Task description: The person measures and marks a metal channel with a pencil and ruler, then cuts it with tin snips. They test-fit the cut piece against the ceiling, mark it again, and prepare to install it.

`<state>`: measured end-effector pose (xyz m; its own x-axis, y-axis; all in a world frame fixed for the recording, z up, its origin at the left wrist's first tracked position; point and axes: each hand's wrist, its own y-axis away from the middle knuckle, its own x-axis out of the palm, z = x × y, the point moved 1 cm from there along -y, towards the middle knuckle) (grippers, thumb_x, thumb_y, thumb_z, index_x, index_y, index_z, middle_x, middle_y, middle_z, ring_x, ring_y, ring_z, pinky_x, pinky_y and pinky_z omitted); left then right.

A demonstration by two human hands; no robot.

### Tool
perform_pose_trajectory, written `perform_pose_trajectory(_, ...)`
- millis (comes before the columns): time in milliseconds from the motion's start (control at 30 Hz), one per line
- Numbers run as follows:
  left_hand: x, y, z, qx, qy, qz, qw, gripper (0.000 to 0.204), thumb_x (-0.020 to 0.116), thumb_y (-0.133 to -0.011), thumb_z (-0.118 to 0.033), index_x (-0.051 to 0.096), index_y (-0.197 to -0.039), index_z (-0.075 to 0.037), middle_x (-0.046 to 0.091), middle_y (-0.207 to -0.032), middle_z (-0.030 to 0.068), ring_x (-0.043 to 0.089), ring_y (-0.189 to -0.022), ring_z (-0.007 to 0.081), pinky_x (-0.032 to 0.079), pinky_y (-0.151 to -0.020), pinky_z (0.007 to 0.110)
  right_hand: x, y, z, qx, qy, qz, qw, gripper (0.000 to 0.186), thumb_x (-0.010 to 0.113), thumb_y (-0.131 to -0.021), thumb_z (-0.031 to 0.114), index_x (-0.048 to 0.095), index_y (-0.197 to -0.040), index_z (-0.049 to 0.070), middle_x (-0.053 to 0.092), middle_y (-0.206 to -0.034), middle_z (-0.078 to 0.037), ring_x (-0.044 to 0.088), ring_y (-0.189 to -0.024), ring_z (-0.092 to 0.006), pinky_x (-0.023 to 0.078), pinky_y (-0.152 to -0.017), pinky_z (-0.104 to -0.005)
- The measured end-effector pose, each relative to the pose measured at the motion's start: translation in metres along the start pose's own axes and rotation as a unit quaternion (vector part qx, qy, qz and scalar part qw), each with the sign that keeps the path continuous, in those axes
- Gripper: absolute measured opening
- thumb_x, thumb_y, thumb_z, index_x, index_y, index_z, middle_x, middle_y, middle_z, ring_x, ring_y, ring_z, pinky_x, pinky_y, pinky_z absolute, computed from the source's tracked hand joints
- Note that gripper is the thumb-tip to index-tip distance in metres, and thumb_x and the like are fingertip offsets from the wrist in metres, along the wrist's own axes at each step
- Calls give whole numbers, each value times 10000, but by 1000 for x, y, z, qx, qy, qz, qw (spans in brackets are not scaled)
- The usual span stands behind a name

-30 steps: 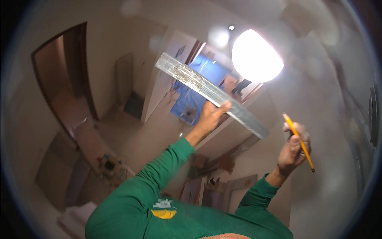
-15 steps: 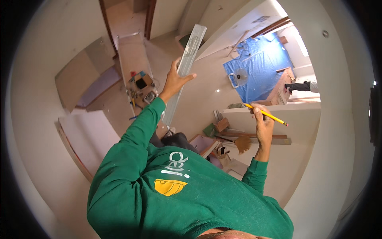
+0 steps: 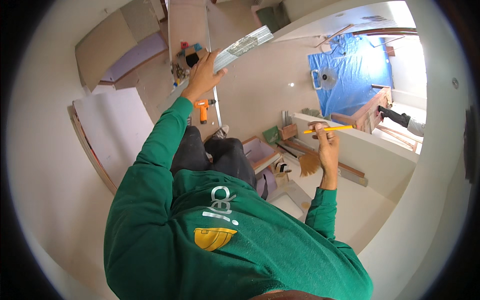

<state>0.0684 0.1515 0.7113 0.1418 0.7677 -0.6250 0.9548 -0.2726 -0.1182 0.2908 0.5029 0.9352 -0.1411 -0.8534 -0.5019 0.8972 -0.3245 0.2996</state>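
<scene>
My left hand (image 3: 204,77) is closed round a long grey metal channel (image 3: 245,47), which slants up to the right past my fingers. Part of the channel is hidden behind the hand and wrist. Out to the right, my right hand (image 3: 326,150) pinches a yellow pencil (image 3: 337,128) between thumb and fingers, held nearly level in the air. Below my left hand, an orange cordless drill (image 3: 202,110) lies beside a pale metal edge.
Tools and a small box lie on a long board (image 3: 187,30) ahead. A broom (image 3: 309,165) and wood pieces rest by the low wall (image 3: 370,142). Beyond it are a blue sheet (image 3: 350,75) with a fan (image 3: 327,78), and another person's arm (image 3: 397,117). A white panel (image 3: 112,120) leans at left.
The channel has swung from steep to a flatter slant, its far end going right. The pencil has turned nearly level. My view has shifted, bringing my legs and the drill into sight.
</scene>
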Motion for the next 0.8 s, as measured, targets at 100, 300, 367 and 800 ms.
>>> perform_pose_trajectory(100, 12, 23, 44, -75, -37, 20, 996, 716, 787, -959, -359, 513, -1575, -119, 639, -1460, 207, 650, -1330, 435, 535, -1078, 550, 35, -12, -64, 55, -41, 28, 997, 395, 627, -1153, 370, 772, -1007, 33, 756, -1021, -24, 623, -955, -118, 500, -890, -316)
perform_pose_trajectory(300, 51, 39, 138, -132, -22, 7, 991, 794, 739, -963, -465, 499, -1592, -45, 622, -1524, 271, 658, -1350, 442, 526, -1124, 507, 111, -36, -196, 142, -121, 34, 982, 379, 549, -1157, 230, 675, -1410, -22, 777, -970, -61, 666, -849, -144, 536, -844, -338)
perform_pose_trajectory(367, 61, 41, 152, -182, -3, 39, 983, 827, 733, -971, -541, 511, -1590, -38, 644, -1494, 293, 671, -1339, 443, 526, -1127, 501, 147, -62, -254, 168, -117, 44, 978, 370, 558, -1122, 199, 713, -1375, -22, 774, -930, -79, 670, -808, -154, 540, -790, -351)
perform_pose_trajectory(800, 158, 79, 281, -182, -142, 51, 972, 891, 734, -932, -750, 594, -1540, -115, 756, -1345, 193, 767, -1147, 373, 599, -973, 471, 421, -227, -527, 172, 16, 181, 968, 321, 702, -1020, 292, 833, -1066, 2, 720, -764, -111, 663, -671, -198, 513, -658, -393)
